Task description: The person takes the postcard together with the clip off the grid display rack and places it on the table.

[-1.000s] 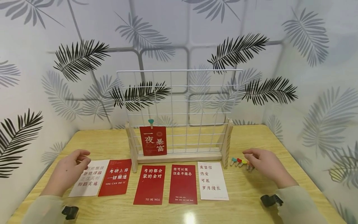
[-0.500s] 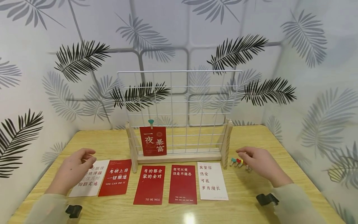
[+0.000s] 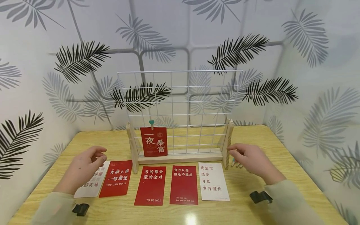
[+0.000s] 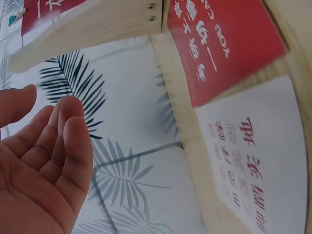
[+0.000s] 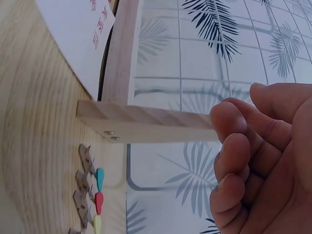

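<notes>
Setting: on a pale wood-grain table (image 3: 253, 131) boxed in by walls papered with grey and black fern leaves.
Rack: a white wire grid (image 3: 180, 109) stands upright in a blond wooden base (image 3: 180, 156) at table centre, square meshes, slab feet at both ends.
Hung card: one glossy red card (image 3: 153, 141) hangs low on the grid's left part, held by a teal heart clip (image 3: 152, 122).
Cards on table: five flat rectangles in a row at 6 o'clock of the rack, white (image 3: 91, 184), red (image 3: 116, 178), red (image 3: 152, 185), red (image 3: 184, 185), white (image 3: 213, 181), all printed with Chinese characters.
Left hand: the left hand (image 3: 84, 167) hovers over the far-left white card, fingers loosely curved, empty.
Right hand: the right hand (image 3: 250, 159) hangs beside the rack's right foot, fingers loosely curled, holding nothing visible.
Clips: small wooden clips (image 5: 90, 195) with coloured heart tips lie in a row at 3 o'clock of the rack, mostly hidden under the right hand in the head view.
</notes>
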Available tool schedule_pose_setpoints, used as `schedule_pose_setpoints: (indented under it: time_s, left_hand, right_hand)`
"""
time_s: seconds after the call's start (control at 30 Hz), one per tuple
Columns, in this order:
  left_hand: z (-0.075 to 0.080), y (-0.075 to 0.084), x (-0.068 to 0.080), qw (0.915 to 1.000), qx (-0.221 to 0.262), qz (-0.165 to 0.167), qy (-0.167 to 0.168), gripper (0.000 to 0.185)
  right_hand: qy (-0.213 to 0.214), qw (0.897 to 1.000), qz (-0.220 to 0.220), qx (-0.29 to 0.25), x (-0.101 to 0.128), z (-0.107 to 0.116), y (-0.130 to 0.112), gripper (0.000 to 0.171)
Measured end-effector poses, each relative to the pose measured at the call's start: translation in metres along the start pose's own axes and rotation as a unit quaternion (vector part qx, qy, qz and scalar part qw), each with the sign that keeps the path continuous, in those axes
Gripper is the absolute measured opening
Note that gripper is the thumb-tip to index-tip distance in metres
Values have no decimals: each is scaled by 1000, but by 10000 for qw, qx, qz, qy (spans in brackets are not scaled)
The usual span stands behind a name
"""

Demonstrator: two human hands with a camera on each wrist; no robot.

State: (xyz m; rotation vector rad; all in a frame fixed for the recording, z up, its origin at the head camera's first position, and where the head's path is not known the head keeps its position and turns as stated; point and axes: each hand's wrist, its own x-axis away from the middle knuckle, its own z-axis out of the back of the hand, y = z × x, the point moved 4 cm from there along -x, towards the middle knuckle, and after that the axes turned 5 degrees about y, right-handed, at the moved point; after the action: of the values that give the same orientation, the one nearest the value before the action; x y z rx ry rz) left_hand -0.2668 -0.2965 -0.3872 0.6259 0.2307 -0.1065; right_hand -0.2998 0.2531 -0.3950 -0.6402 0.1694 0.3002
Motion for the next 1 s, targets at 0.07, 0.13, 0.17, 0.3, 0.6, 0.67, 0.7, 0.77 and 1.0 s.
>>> schedule_pose_setpoints:
  time_s: [0.07,0.13,0.17,0.3,0.6,0.67,0.7,0.77,1.0]
  left_hand:
    - [-2,4,-1,10000,54,-62,-29,38]
    - [-4,8,-1,9999,112,-94,-65,37]
    - [-5,10,-1,9998,140,-98,-88,37]
    - [-10,16,-2,9995,221,-161,-169,36]
    - [-19,27,-4,9981,484,-308,-235,36]
    - [-22,30,-4,9976,541,-336,-282,37]
    - [-23,32,-4,9972,579,-356,-296,37]
    - [-26,35,-5,9969,623,-383,-301,38]
    - [-32,49,-7,9959,687,-476,-358,38]
  right_hand:
    - [14,10000,56,14,-2,-1,-4,29]
    - [1,10000,86,0,-4,-3,-7,29]
    - [-5,9999,101,-2,-4,-4,-8,29]
    - [-53,9999,121,-66,-7,-6,-13,28]
    - [-58,9996,182,-216,-12,-8,-24,29]
    - [-70,9995,171,-238,-14,-10,-26,28]
    - [-78,9995,170,-242,-15,-11,-28,28]
    - [-74,9995,201,-214,-16,-12,-30,28]
    - [-108,9991,388,-125,-24,-16,-45,28]
